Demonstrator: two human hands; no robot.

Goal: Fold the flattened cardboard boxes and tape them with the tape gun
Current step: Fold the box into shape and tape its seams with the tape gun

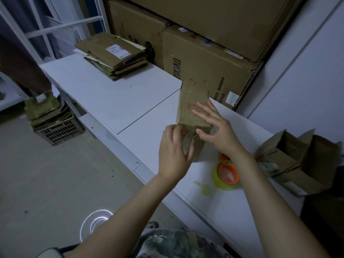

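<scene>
A small brown cardboard box (191, 107), formed up and covered with shiny tape, stands on the white table (115, 101). My left hand (174, 151) presses its near end, fingers curled against the taped face. My right hand (216, 125) lies over the box's top right side with fingers spread and the thumb on the near edge. A tape gun with a yellow-green roll and orange core (226, 174) lies on the table just under my right forearm. A stack of flattened cardboard boxes (113, 54) sits at the table's far left.
Large cardboard cartons (204, 58) are stacked against the wall behind the table. Folded open boxes (290, 161) stand at the right. On the floor at the left, a dark plastic crate (59, 131) holds more flat cardboard. A white shelf frame (55, 27) rises at the far left.
</scene>
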